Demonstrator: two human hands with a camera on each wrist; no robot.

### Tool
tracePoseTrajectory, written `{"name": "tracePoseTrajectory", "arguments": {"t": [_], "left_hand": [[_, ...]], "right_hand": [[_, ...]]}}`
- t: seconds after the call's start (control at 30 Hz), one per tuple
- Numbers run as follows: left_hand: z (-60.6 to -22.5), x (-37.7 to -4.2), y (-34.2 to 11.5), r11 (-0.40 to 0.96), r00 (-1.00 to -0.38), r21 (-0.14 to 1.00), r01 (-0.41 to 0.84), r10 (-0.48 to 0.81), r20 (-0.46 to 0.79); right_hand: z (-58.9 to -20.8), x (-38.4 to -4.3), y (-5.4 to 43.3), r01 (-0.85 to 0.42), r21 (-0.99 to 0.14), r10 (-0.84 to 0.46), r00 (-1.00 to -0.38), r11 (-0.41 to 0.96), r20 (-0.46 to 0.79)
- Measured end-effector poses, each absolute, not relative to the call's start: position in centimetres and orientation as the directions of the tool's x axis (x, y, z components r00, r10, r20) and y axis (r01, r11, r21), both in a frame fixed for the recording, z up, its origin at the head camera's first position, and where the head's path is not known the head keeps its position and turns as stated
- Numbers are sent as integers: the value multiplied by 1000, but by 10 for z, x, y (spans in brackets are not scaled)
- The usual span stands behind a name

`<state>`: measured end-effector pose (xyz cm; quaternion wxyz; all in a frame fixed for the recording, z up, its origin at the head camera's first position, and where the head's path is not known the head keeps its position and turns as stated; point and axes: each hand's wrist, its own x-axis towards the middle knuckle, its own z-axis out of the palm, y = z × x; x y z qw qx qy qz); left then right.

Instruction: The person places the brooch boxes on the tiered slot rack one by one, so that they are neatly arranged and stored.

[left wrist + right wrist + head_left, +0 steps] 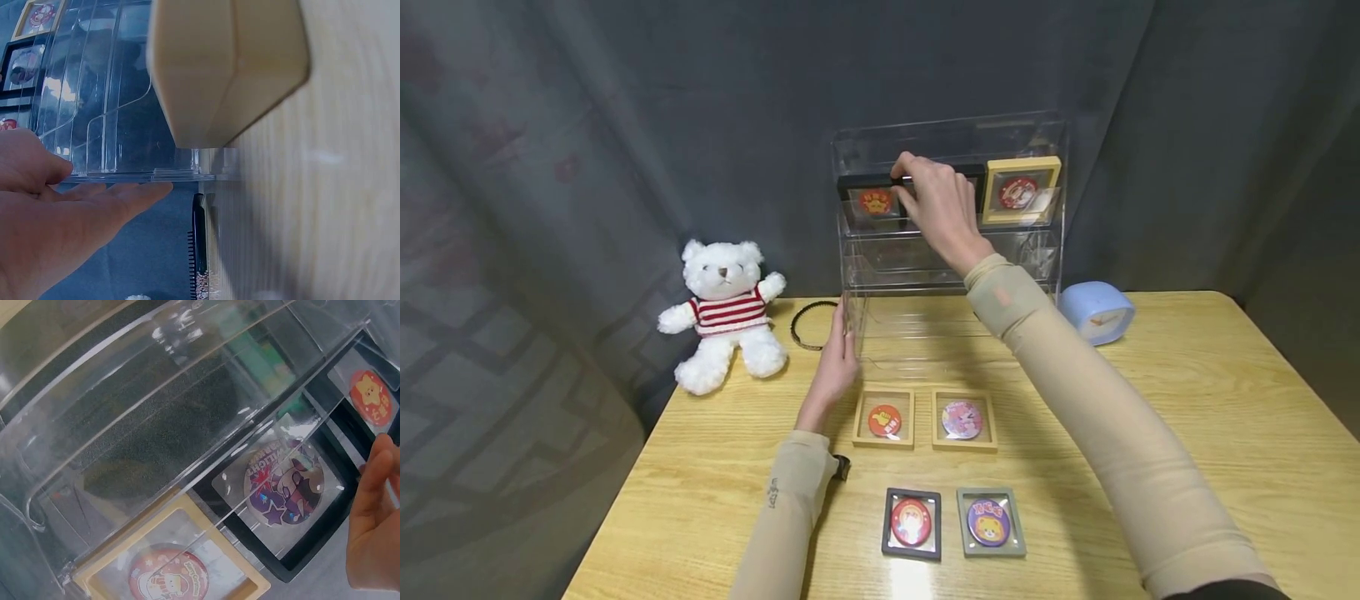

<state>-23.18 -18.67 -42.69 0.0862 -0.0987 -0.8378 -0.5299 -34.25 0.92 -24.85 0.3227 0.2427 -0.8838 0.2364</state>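
Observation:
A clear tiered display rack (917, 271) stands at the back of the table. My right hand (942, 204) is at its top tier, index finger and thumb pinching the right upper corner of a black badge frame (850, 182) with a red-and-yellow badge. Beside it sits a second black frame (275, 565) with a purple cartoon badge, partly hidden by my hand in the head view. A yellow frame (1022, 190) fills the tier's right end. Low on the rack's left side, my left hand (835, 367) rests against the side panel with straight fingers.
Two light wooden badge frames (883, 445) (964, 446) lie before the rack. Nearer lie a dark frame (911, 553) and a grey-green frame (995, 551). A white teddy bear (724, 312) and a dark ring-shaped band (797, 327) are left, a blue clock (1093, 304) right.

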Motion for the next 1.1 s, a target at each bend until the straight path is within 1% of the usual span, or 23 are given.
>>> {"name": "tracePoseTrajectory", "arguments": {"t": [0.13, 0.23, 0.5, 0.67, 0.8, 0.9, 1.03, 1.1], "left_hand": [[-428, -232, -186, 419, -967, 872, 252, 75, 243], [-428, -233, -186, 423, -964, 867, 262, 81, 252], [-428, -235, -186, 426, -960, 861, 278, 85, 268], [-428, -235, -186, 426, -962, 863, 272, 90, 259], [-426, -237, -186, 424, -965, 868, 259, 84, 247], [-425, -239, -186, 426, -967, 868, 254, 83, 242], [-424, -242, -187, 434, -966, 864, 255, 84, 243], [-424, -242, -188, 432, -968, 867, 251, 84, 238]], "right_hand": [[-248, -342, 11, -580, -253, -271, -665, 775, 696], [-247, -340, 13, -572, -256, -265, -671, 779, 692], [-247, -336, 26, -580, -304, -240, -677, 756, 696], [-254, -327, 44, -590, -354, -196, -670, 725, 716], [-262, -310, 72, -612, -396, -173, -665, 685, 727], [-274, -291, 102, -615, -458, -204, -713, 642, 671], [-298, -267, 140, -587, -553, -263, -789, 592, 556], [-311, -257, 155, -575, -569, -286, -805, 588, 519]]}}
